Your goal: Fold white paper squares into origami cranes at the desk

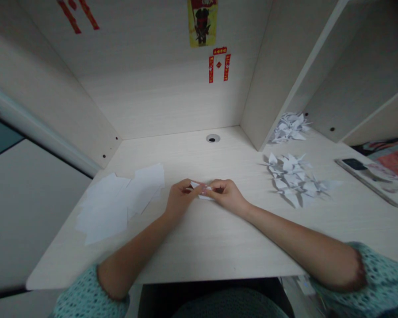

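Note:
Between both hands, low over the middle of the desk, is a small piece of folded white paper (pixel 205 197). My left hand (pixel 182 195) pinches its left part, with thumb and fingers closed on it. From the other side my right hand (pixel 228 195) grips the same piece, its thumb close to the left thumb. The fingers cover much of the paper, so its exact folded shape is hidden. Left of my left hand lie loose white paper sheets (pixel 108 210), overlapping one another. To the right of my right hand sits a cluster of folded paper cranes (pixel 290 176).
Another heap of paper cranes (pixel 290 127) is behind, beside the upright divider (pixel 285 75). A phone (pixel 373 179) lies at the right, near some folded cloth (pixel 394 159). A round cable hole (pixel 212 138) is near the back panel. Red stickers (pixel 219 65) are on that panel.

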Available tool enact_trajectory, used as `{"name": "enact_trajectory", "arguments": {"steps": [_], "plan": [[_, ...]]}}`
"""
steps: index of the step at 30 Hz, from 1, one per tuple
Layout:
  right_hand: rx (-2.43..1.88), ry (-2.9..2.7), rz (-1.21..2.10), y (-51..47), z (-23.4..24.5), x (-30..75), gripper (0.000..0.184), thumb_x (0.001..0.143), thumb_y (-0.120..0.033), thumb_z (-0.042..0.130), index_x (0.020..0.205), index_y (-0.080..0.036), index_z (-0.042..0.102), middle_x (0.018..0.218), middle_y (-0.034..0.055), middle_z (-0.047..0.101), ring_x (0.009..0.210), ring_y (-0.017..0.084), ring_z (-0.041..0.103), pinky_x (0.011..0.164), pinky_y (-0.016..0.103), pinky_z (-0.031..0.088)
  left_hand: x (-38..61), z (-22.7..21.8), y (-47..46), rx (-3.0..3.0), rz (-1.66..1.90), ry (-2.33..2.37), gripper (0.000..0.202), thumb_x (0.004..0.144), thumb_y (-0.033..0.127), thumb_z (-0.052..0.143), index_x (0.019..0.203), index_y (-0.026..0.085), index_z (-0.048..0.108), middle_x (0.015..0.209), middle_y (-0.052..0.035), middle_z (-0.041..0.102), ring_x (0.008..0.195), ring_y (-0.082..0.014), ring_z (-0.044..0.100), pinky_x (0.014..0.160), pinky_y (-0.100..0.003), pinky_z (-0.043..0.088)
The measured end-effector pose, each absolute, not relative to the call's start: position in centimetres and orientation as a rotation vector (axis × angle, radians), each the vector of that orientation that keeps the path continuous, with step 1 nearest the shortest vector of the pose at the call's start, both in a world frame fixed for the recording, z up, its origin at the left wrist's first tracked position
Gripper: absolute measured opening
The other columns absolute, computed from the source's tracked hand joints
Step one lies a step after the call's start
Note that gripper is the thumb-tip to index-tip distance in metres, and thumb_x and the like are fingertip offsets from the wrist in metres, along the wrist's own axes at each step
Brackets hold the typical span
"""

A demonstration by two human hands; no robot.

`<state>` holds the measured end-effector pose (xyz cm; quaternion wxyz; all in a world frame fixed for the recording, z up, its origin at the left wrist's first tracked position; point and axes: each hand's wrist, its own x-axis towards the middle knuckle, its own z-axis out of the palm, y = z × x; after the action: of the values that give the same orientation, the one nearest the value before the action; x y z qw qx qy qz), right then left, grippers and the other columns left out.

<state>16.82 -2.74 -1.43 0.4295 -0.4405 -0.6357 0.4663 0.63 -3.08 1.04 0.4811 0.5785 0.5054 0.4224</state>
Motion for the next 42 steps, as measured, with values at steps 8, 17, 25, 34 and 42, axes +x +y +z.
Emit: {"name": "enact_trajectory", "arguments": {"steps": [8,17,25,34,42], "plan": [[-1.115,-1.56,1.184,-3.0,-0.8,16.8,0.038,0.069,-0.053,0.066,0.061,-0.016,0.068,0.058,0.0012,0.059,0.053,0.012,0.048,0.049,0.025,0.035,0.6,0.9,-3.0,1.462,1.088,1.311,0.036,0.073,0.049,0.063,0.07,0.014,0.072,0.066,-0.003,0.069,0.061,-0.0158,0.059,0.058,-0.026,0.043],[-1.108,-1.559,1.21,-3.1,-0.7,16.7,0.038,0.071,-0.052,0.064,0.061,-0.015,0.065,0.056,-0.0005,0.054,0.051,0.01,0.042,0.047,0.023,0.029,0.7,1.5,-3.3,1.548,1.147,1.323,0.043,0.083,0.049,0.049,0.075,0.015,0.074,0.067,-0.0031,0.069,0.063,-0.0147,0.058,0.061,-0.024,0.04],[-0.97,-1.601,1.182,-2.7,-1.1,17.0,0.041,0.08,-0.047,0.057,0.053,-0.017,0.059,0.057,-0.0004,0.049,0.059,0.013,0.043,0.057,0.027,0.033,0.5,1.5,-3.2,1.6,1.1,1.362,0.035,0.082,0.046,0.053,0.086,0.018,0.074,0.084,-0.0039,0.073,0.078,-0.0176,0.063,0.07,-0.026,0.045],[-0.887,-1.382,1.107,-2.2,-0.9,17.2,0.026,0.079,-0.043,0.062,0.065,-0.023,0.07,0.078,0.0033,0.057,0.078,0.017,0.052,0.074,0.031,0.039,0.6,2.1,-3.0,1.652,0.963,1.412,0.027,0.076,0.041,0.061,0.083,0.019,0.073,0.085,-0.0036,0.073,0.076,-0.018,0.064,0.068,-0.026,0.045],[-0.896,-1.526,1.086,-2.2,-0.2,17.2,0.032,0.082,-0.044,0.056,0.065,-0.02,0.068,0.07,0.003,0.056,0.074,0.017,0.051,0.071,0.031,0.038,0.5,1.7,-3.0,1.658,1.006,1.369,0.031,0.078,0.044,0.057,0.07,0.017,0.07,0.072,-0.0015,0.07,0.067,-0.0149,0.06,0.064,-0.024,0.043]]}}
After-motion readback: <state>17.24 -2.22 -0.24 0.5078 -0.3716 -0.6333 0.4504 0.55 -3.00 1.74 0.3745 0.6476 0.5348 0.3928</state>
